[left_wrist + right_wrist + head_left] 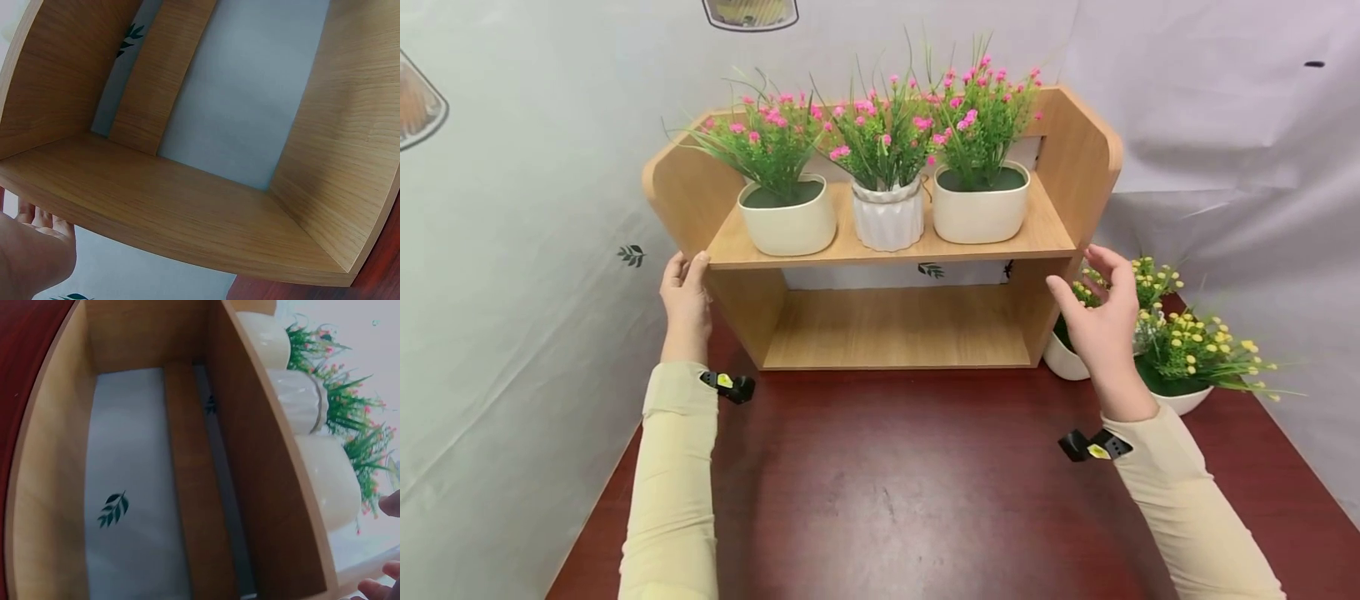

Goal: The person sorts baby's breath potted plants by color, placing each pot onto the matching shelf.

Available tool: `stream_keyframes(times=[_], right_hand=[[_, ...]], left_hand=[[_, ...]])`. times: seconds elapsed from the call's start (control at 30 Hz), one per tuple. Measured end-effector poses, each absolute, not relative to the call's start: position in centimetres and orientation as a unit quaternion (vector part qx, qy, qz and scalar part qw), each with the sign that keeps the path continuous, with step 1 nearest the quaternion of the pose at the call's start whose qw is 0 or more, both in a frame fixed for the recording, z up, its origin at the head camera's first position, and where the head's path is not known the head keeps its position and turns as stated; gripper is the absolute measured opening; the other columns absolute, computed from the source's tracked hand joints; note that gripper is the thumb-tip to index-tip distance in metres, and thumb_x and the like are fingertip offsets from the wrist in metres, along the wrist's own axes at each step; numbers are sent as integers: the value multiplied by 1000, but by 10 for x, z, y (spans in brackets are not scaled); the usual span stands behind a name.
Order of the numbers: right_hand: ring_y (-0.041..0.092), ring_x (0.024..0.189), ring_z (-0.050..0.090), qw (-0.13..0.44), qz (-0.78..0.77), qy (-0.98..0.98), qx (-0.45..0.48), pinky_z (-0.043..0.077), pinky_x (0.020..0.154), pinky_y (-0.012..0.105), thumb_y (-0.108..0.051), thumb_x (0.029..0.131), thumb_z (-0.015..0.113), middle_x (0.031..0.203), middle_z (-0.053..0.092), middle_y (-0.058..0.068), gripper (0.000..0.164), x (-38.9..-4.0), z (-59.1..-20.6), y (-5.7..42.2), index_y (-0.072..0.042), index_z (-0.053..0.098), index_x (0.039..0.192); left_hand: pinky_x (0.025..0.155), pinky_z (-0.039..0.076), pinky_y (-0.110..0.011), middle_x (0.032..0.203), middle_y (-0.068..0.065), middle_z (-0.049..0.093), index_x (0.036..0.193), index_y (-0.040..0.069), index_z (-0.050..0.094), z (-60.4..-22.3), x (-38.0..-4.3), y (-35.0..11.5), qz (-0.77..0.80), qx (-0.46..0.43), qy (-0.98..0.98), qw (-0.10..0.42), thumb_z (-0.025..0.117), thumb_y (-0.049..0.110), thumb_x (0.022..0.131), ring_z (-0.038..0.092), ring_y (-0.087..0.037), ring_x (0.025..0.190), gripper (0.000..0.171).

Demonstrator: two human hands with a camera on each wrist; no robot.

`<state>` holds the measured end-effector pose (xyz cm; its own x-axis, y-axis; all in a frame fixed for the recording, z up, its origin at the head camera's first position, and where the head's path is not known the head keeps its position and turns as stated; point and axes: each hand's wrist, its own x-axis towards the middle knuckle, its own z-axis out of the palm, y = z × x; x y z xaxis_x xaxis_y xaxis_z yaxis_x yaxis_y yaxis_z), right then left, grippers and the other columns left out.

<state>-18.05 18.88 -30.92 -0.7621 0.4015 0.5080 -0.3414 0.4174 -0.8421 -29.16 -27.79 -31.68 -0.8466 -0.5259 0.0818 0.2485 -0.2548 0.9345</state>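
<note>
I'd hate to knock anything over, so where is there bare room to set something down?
The lower shelf is bare between its side walls. So is the table before it, between the sleeves. Crowded: the upper shelf, with three pink-flowered pots, and the table's right side, with yellow-flowered pots near the right hand.

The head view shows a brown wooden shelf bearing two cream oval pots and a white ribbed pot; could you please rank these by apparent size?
1. Brown wooden shelf
2. Left cream pot and right cream pot, too alike to rank
3. White ribbed pot
</note>
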Motion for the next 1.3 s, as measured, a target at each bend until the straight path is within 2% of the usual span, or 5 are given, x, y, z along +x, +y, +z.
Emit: stream_keyframes(times=[0.43, 0.67, 0.93, 1.17, 1.3], right_hand=[[6, 113, 49, 378, 532, -757, -41, 44, 93, 19, -4, 86, 65, 112, 47, -21, 43, -165, -342, 216, 4, 51, 126], [2, 110, 48, 397, 506, -763, -67, 45, 89, 17, -4, 86, 64, 109, 44, -24, 41, -159, -352, 232, 6, 52, 124], [-3, 106, 48, 422, 488, -758, -101, 45, 87, 13, -7, 88, 62, 106, 46, -25, 34, -150, -356, 251, 0, 57, 120], [-9, 94, 50, 437, 464, -758, -141, 44, 79, 9, -8, 88, 59, 103, 44, -26, 30, -137, -367, 273, 0, 61, 118], [-11, 89, 49, 440, 458, -754, -169, 41, 75, 8, -8, 88, 59, 102, 46, -27, 29, -131, -377, 287, -3, 62, 117]], left_hand=[[55, 32, -18, 105, 3, 60, 105, 19, 65, -317, -292, -280, -783, 120, -555, 253, 65, 12, 89, 54, -10, 86, 18], [65, 37, -19, 107, 2, 60, 107, 19, 65, -318, -293, -280, -780, 123, -559, 253, 64, 13, 89, 54, -12, 94, 19], [55, 32, -18, 102, 3, 61, 103, 19, 65, -318, -292, -280, -780, 117, -556, 263, 65, 11, 89, 53, -9, 83, 16], [79, 39, -21, 104, 4, 61, 104, 20, 65, -319, -292, -278, -779, 111, -559, 262, 64, 12, 90, 54, -11, 99, 16], [78, 40, -21, 104, 4, 61, 103, 19, 65, -318, -292, -277, -784, 109, -554, 260, 64, 11, 90, 55, -11, 98, 16]])
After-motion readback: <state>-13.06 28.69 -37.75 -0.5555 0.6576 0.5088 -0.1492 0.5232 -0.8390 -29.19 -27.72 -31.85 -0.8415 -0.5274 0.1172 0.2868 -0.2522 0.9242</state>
